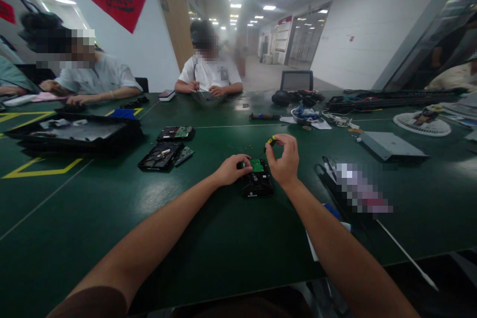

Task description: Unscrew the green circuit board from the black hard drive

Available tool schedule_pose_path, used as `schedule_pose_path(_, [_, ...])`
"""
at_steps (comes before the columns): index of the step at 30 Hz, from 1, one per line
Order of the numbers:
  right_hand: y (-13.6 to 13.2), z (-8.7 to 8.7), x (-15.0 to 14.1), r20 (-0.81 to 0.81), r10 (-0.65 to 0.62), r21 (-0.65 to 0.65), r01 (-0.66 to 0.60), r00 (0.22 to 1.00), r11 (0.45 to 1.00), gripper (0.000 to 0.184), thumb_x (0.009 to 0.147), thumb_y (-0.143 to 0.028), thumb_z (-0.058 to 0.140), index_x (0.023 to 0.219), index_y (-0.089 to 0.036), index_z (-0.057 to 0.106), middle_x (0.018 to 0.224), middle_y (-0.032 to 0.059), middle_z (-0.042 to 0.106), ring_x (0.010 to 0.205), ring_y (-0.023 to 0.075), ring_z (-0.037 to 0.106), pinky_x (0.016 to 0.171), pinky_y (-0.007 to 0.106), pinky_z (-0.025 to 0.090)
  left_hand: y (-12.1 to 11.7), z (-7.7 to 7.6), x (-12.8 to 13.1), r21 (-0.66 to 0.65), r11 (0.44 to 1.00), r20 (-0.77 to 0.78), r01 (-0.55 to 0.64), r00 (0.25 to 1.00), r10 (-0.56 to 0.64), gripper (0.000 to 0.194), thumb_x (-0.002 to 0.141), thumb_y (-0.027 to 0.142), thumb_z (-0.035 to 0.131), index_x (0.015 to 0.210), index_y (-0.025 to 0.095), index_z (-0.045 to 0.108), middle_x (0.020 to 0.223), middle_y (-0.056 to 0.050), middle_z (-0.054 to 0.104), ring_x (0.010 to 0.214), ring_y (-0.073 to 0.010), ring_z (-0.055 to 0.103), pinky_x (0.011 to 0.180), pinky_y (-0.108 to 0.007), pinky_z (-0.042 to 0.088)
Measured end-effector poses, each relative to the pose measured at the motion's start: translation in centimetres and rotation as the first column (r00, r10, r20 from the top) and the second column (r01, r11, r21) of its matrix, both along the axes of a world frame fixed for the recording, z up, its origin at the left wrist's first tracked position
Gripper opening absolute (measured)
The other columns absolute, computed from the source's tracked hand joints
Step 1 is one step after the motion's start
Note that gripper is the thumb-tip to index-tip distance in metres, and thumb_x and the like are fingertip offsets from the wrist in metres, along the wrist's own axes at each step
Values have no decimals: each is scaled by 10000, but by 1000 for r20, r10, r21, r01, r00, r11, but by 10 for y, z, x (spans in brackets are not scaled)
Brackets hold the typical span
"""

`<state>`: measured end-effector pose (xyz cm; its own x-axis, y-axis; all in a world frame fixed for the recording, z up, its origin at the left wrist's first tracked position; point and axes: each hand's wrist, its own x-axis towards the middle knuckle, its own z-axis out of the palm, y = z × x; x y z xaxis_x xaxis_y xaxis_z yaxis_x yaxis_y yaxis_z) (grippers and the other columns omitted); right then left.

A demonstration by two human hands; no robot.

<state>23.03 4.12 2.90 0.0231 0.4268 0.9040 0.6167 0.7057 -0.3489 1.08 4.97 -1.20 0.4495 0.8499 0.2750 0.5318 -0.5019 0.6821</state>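
Note:
A black hard drive (pixel 257 186) with a green circuit board (pixel 258 165) lies on the table in front of me. My left hand (pixel 233 170) rests at its left side, thumb and fingers closed on the drive's edge by the board. My right hand (pixel 285 159) is raised just right of the drive, gripping a small yellow-and-black screwdriver (pixel 271 143) between thumb and fingers. The driver is tilted; its tip is too small to make out. A few tiny screws (pixel 249 148) appear to lie just behind the drive.
Left of my hands are another drive (pixel 176 132), an opened drive housing (pixel 158 156) and a loose circuit board (pixel 184 155). A black tray (pixel 74 131) stands farther left. Right are a grey metal box (pixel 393 145) and a white fan grille (pixel 421 124). Several people sit around the green table (pixel 208 238).

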Motion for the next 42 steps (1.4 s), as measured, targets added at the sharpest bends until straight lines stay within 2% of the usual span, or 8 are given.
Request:
schedule_pose_path(7, [-2,3,1,58,-5,-18,6,998,1000,305,945,-263,600,1248,-251,574,1148,88,663,1087,248,639,963,476,554,-2,3,1,2,1000,1,0,1000,0,140,886,352,679,952,228,689,1325,-57,656,1207,-255,607,1104,-451,418])
schedule_pose_path(12, [-1,3,0,7,-5,27,5,1000,1000,282,917,-273,638,1185,-230,563,1162,112,648,1119,266,625,953,491,553,-4,7,1,-7,1000,-2,2,1000,-2,142,890,355,672,956,231,693,1325,-57,658,1219,-265,603,1105,-458,416])
schedule_pose_path(20, [-4,4,0,63,-32,-8,32,998,999,300,940,-256,595,1240,-246,583,1118,102,633,1079,261,614,949,495,549,-1,2,0,-2,1000,-6,-5,1000,5,145,882,355,683,966,236,695,1326,-57,656,1206,-259,604,1080,-442,432])
schedule_pose_path(25, [-2,2,0,7,-5,1,5,1000,1000,285,925,-256,612,1204,-228,563,1153,116,628,1094,267,616,911,489,566,-1,1,-1,11,1000,-12,3,1000,-3,149,884,360,679,950,227,690,1315,-61,659,1182,-259,612,1065,-446,436])
schedule_pose_path(31, [-3,3,-1,48,-35,-8,36,998,999,312,929,-243,606,1240,-231,576,1144,106,639,1111,267,601,984,507,522,-1,1,-1,16,1000,-3,2,1000,-2,147,892,360,674,959,231,688,1320,-56,656,1212,-256,600,1112,-458,403])
schedule_pose_path(37, [-2,3,0,19,-31,43,30,999,999,288,917,-244,622,1199,-228,567,1144,109,643,1119,269,613,985,508,522,-1,2,-1,0,1000,-11,5,1000,-5,155,889,370,678,961,233,691,1328,-61,651,1219,-263,597,1100,-463,413])
schedule_pose_path(42, [-3,5,1,43,-38,10,37,998,999,263,936,-253,593,1199,-243,591,1117,101,651,1093,269,615,980,507,522,-2,4,-1,-1,1000,-6,6,1000,-6,139,890,355,675,958,236,691,1330,-59,651,1220,-257,600,1098,-454,418])
